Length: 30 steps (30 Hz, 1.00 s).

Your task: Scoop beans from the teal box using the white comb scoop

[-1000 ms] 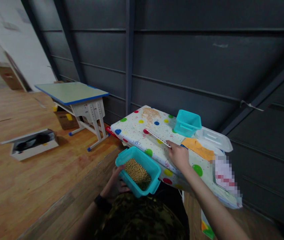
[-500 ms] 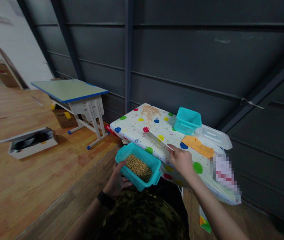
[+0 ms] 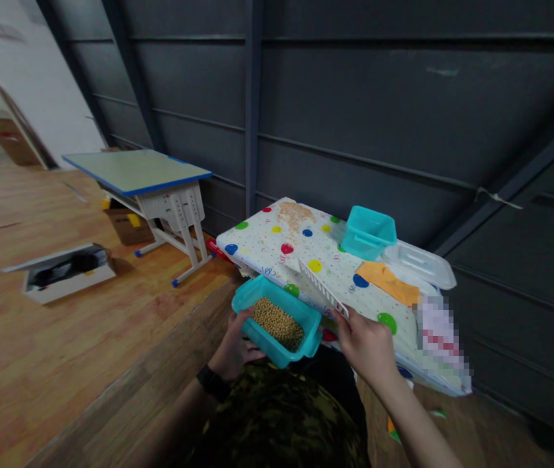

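My left hand (image 3: pixel 235 344) grips a teal plastic tub (image 3: pixel 277 320) part full of tan beans, held just below the near edge of a small table with a polka-dot cloth (image 3: pixel 277 250). My right hand (image 3: pixel 367 344) is closed on one end of a thin white perforated strip (image 3: pixel 322 288), which slants up over the table edge above the tub. A patch of spilled tan beans (image 3: pixel 292 212) lies at the far left corner of the cloth.
On the table stand a second, empty teal tub (image 3: pixel 369 232), a clear lid (image 3: pixel 420 264), an orange cloth (image 3: pixel 387 279) and a blurred-out pack. A blue-edged desk (image 3: pixel 140 172) and an open white box (image 3: pixel 62 272) stand on the wooden floor to the left. A dark wall lies behind.
My right hand has pulled back toward me and lifted the white strip off the cloth, tilting it above the tub. The tub has shifted slightly right, closer to the table edge.
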Tool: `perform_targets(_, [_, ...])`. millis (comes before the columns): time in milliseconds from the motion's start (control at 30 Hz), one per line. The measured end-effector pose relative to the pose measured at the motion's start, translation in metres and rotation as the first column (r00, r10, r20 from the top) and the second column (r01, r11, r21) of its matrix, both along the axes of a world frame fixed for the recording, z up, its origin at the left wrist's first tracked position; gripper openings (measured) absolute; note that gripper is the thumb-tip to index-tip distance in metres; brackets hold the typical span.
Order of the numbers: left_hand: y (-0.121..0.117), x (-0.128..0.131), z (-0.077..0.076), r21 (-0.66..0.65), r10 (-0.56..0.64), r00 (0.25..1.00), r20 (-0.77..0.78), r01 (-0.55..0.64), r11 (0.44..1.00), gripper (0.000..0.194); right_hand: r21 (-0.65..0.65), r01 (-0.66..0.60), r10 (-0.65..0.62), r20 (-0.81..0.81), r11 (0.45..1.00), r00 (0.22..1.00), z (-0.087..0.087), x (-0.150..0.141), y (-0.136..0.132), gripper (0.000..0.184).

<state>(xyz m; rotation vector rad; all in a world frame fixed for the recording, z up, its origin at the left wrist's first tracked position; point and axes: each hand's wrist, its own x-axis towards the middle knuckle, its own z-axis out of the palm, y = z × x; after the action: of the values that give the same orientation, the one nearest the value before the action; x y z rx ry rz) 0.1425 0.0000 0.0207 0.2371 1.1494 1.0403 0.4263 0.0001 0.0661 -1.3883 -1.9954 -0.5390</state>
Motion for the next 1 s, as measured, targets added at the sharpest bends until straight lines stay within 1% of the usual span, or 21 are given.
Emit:
perform_targets(100, [0.001,-0.001,0.000,0.016,-0.005,1.000,-0.009,0.005,1.000,0.060,0.010,-0.078,0.078,-0.043,0.997,0.996,0.007,-0.004,-0.013,0.045])
perform_targets(200, [0.002,-0.001,0.003,0.006,-0.004,1.000,-0.029,0.004,1.000,0.061,0.066,-0.092,0.096,-0.064,0.994,0.993,0.013,-0.006,-0.018,0.049])
perform_targets(267, [0.002,-0.001,0.004,-0.004,-0.002,0.999,-0.039,0.002,1.000,0.062,0.078,-0.099,0.105,-0.079,0.992,0.991,0.014,-0.008,-0.022,0.051])
perform_targets(367, [0.002,-0.003,0.005,0.005,0.003,1.000,-0.030,-0.003,1.000,0.065,0.027,-0.098,0.100,-0.121,0.995,0.988,0.013,-0.010,-0.032,0.055])
perform_targets(500, [0.000,-0.005,0.006,0.034,0.001,1.000,-0.028,0.000,0.999,0.069,-0.048,-0.051,0.043,-0.163,0.998,0.986,0.011,-0.009,-0.042,0.059])
perform_targets(667, [-0.002,-0.007,0.011,0.047,-0.003,0.999,-0.050,0.006,0.999,0.065,-0.044,-0.051,0.042,-0.190,0.998,0.981,0.010,-0.009,-0.032,0.062])
perform_targets(800, [-0.002,-0.010,0.013,0.054,-0.013,0.998,-0.056,0.016,0.998,0.058,-0.079,-0.082,0.060,-0.245,0.994,0.968,0.010,-0.010,-0.023,0.066])
perform_targets(900, [0.000,-0.012,0.012,0.062,-0.004,0.998,-0.063,0.008,0.998,0.050,-0.102,-0.067,0.035,-0.283,0.993,0.958,0.012,-0.010,-0.016,0.070])
perform_targets(1000, [0.001,-0.014,0.008,0.077,0.005,0.998,-0.070,0.001,0.997,0.052,-0.162,-0.065,0.015,-0.293,0.985,0.956,0.015,-0.009,-0.010,0.074])
